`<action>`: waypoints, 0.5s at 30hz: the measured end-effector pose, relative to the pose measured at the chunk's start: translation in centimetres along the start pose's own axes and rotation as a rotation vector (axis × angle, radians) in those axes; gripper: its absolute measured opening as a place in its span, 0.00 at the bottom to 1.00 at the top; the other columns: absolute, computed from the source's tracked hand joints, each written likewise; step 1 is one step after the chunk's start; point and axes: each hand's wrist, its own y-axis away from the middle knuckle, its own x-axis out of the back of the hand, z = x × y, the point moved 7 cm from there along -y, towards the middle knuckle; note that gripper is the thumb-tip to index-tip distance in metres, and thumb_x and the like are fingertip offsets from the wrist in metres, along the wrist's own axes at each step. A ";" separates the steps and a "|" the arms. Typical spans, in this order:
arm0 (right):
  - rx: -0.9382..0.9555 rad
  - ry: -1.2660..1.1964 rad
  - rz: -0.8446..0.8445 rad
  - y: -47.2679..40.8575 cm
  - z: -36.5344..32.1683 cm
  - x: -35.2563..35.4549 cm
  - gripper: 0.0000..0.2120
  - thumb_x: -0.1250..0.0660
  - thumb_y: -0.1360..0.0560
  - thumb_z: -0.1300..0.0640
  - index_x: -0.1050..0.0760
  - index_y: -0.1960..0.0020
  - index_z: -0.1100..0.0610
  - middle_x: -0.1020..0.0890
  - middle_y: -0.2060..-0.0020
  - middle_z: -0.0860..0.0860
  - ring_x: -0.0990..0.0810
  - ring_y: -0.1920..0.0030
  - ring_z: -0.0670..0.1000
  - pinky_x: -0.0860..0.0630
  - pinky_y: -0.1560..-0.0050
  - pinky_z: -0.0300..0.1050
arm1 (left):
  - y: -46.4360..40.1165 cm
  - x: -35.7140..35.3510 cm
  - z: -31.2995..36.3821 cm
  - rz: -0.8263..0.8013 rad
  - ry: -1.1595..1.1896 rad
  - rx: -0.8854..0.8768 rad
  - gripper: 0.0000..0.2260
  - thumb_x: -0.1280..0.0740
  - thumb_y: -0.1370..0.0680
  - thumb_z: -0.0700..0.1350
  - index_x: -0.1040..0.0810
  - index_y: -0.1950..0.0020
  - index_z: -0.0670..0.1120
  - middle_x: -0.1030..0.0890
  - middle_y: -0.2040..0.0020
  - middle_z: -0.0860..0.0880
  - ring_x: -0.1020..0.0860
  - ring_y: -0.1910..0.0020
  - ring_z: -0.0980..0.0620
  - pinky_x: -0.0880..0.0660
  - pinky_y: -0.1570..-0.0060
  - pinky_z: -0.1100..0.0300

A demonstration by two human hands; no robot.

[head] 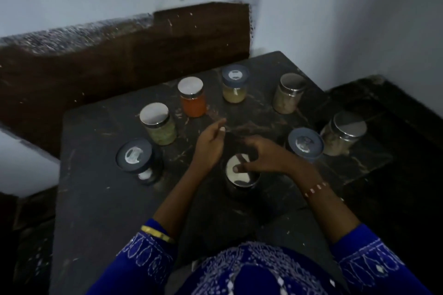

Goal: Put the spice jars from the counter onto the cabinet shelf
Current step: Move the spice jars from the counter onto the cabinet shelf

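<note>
Several spice jars stand in a loose ring on the dark stone counter (100,199). Among them are an orange-filled jar (193,100), a greenish jar with a steel lid (158,127) and a blue-lidded jar (135,157) at the left. A steel-lidded jar (239,176) stands nearest me. My right hand (268,155) arches over it with fingers spread and the thumb lying across the lid. My left hand (211,142) hovers just left of it, relaxed and holding nothing. No cabinet shelf is in view.
More jars stand at the back and right: a blue-lidded yellowish one (235,86), a steel-lidded one (290,93), another blue-lidded one (305,143) and a steel-lidded one (342,134). A brown wooden panel (167,43) and a pale wall rise behind the counter.
</note>
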 end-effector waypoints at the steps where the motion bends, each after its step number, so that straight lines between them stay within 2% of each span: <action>1: -0.011 0.046 -0.034 0.1 1.0 -0.8 0.31 0.24 0.33 0.54 0.30 0.32 0.56 0.26 0.38 0.46 0.29 0.40 0.42 0.36 0.48 0.18 | 0.1 -0.6 -0.7 -0.011 -0.005 0.033 0.16 0.44 0.19 0.39 0.30 0.32 0.42 0.27 0.32 0.44 0.29 0.34 0.51 0.34 0.34 0.59; 3: -0.079 0.126 -0.096 0.0 3.2 -2.2 0.42 0.22 0.37 0.48 0.37 0.28 0.55 0.31 0.32 0.51 0.31 0.33 0.49 0.34 0.35 0.35 | 0.2 -1.4 -1.8 -0.028 -0.017 0.088 0.15 0.45 0.19 0.38 0.29 0.33 0.40 0.26 0.34 0.44 0.29 0.38 0.55 0.34 0.39 0.65; 5: -0.130 0.164 -0.142 -0.1 4.7 -3.4 0.53 0.21 0.41 0.46 0.46 0.24 0.53 0.37 0.28 0.53 0.36 0.29 0.53 0.37 0.29 0.46 | 0.3 -2.0 -2.8 -0.033 0.009 0.147 0.15 0.44 0.19 0.37 0.28 0.34 0.38 0.26 0.34 0.42 0.28 0.37 0.51 0.34 0.39 0.63; 7: -0.097 0.180 -0.121 -0.4 5.0 -4.1 0.55 0.20 0.42 0.47 0.49 0.24 0.52 0.36 0.28 0.54 0.36 0.29 0.54 0.37 0.29 0.47 | 0.6 -2.4 -4.2 -0.036 0.049 0.231 0.15 0.44 0.20 0.38 0.27 0.35 0.38 0.25 0.35 0.40 0.27 0.35 0.46 0.33 0.36 0.58; 10: -0.062 0.129 0.005 -0.6 4.8 -4.2 0.49 0.21 0.40 0.53 0.44 0.26 0.50 0.32 0.33 0.54 0.31 0.33 0.54 0.32 0.34 0.46 | 1.9 -3.0 -5.7 -0.081 0.134 0.334 0.14 0.43 0.19 0.41 0.25 0.38 0.39 0.23 0.38 0.40 0.25 0.39 0.44 0.30 0.36 0.52; 13: -0.072 0.009 0.070 -0.5 4.8 -3.1 0.44 0.22 0.38 0.53 0.39 0.28 0.51 0.30 0.33 0.51 0.30 0.34 0.51 0.30 0.36 0.44 | 3.3 -2.9 -5.7 -0.118 0.241 0.395 0.14 0.45 0.19 0.45 0.24 0.41 0.42 0.22 0.41 0.41 0.23 0.47 0.47 0.26 0.45 0.54; 15: -0.058 -0.135 0.123 -0.5 4.3 -1.6 0.40 0.22 0.37 0.53 0.36 0.29 0.51 0.29 0.33 0.50 0.30 0.34 0.49 0.31 0.39 0.39 | 3.8 -2.4 -5.1 -0.111 0.322 0.449 0.17 0.46 0.19 0.50 0.24 0.40 0.42 0.22 0.43 0.42 0.23 0.47 0.47 0.25 0.48 0.55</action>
